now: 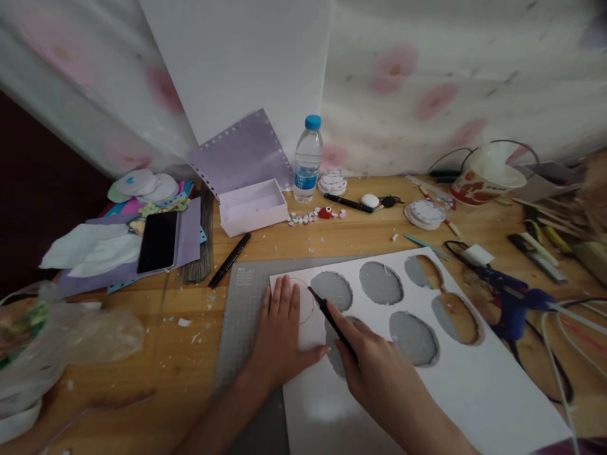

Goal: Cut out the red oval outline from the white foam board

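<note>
A white sheet of board (493, 385) lies on a grey cutting mat (244, 309), with several rough-edged round holes cut through it. My left hand (284, 328) presses flat on the board's upper left corner, fingers stretched out and thumb spread. Partly under its fingers is a thin red circle drawn on the board. My right hand (365, 354) grips a slim black craft knife (332, 316), its tip at the right edge of that circle. The blade itself is too small to make out.
Behind the mat stand a white box (253, 207) and a water bottle (308, 161). A black marker (230, 260) and a phone (159, 241) lie to the left. At the right are a blue glue gun (515, 303), its cords and a paper tub (488, 177).
</note>
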Motion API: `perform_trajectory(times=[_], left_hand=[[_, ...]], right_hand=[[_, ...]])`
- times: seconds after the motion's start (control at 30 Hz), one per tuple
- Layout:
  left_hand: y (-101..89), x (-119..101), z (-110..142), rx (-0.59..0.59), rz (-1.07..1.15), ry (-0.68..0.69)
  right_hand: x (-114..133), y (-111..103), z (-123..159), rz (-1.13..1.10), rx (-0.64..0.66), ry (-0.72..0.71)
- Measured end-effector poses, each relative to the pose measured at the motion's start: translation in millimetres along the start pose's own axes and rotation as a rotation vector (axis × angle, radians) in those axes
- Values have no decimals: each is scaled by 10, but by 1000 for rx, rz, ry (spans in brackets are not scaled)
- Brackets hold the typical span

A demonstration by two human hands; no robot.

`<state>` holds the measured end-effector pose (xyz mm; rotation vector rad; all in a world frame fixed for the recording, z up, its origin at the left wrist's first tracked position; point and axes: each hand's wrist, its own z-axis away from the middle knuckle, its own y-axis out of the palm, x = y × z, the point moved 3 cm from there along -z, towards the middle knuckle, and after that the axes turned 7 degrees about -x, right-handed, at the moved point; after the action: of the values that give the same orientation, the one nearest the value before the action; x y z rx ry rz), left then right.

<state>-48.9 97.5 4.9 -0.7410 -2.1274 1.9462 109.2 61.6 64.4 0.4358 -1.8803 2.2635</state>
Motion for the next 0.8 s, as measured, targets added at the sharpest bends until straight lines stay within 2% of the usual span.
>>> perform_trajectory(times=[0.43, 0.63, 0.8], left_hand=[[4, -18, -10, -45, -12, 1], [-19, -42, -19, -50, -35, -14], [-25, -52, -26, -64, -57, -8]], right_hand=[[92, -18, -100, 28, 73, 70], [74, -11, 0, 77, 83, 94], [92, -9, 83, 35, 123, 97]])
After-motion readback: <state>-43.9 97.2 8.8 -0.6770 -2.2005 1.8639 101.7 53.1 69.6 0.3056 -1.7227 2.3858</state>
